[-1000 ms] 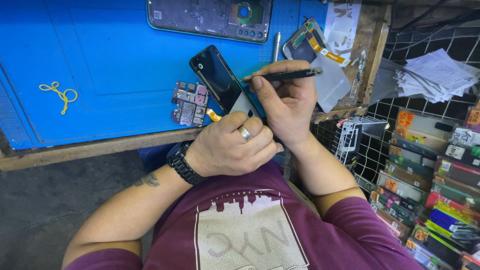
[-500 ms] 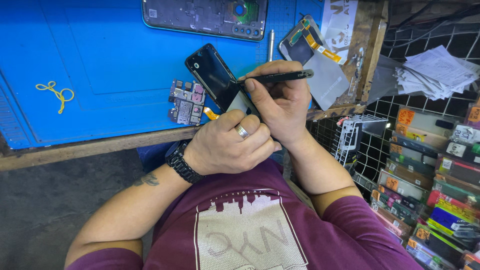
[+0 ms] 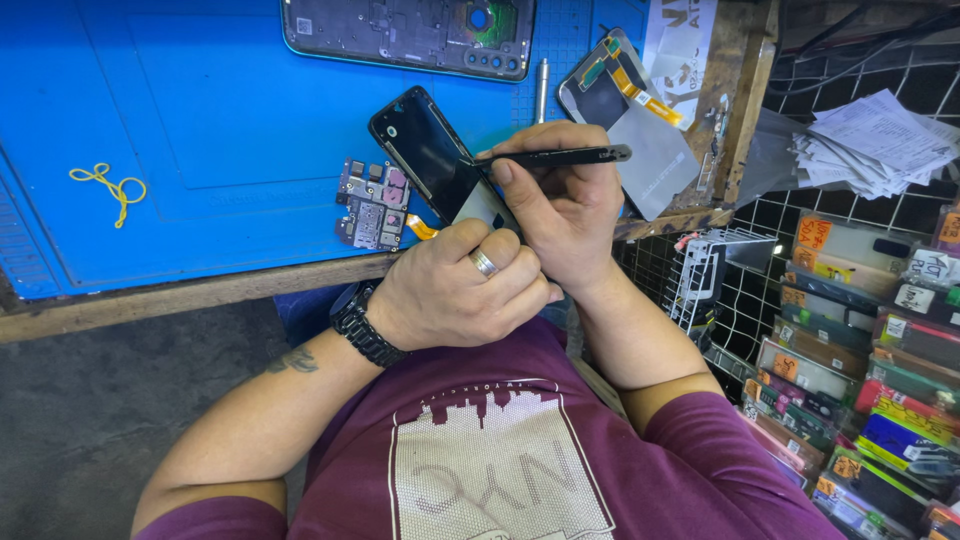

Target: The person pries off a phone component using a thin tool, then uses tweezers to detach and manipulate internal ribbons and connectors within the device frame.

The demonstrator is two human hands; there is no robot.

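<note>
The left hand (image 3: 455,290) is gripping the lower end of a black phone (image 3: 432,160), fingers curled tight around it. The phone is glossy, tilted, and raised above the blue mat (image 3: 200,140). The right hand (image 3: 560,205) is pinching a thin black tool (image 3: 560,155), its tip touching the phone's edge.

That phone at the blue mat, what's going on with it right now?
A person holds a dark phone tilted above the blue mat. The left hand grips its lower end, while the right hand presses a slim black tool against its edge. A small circuit board and an opened phone frame lie on the mat.
</note>
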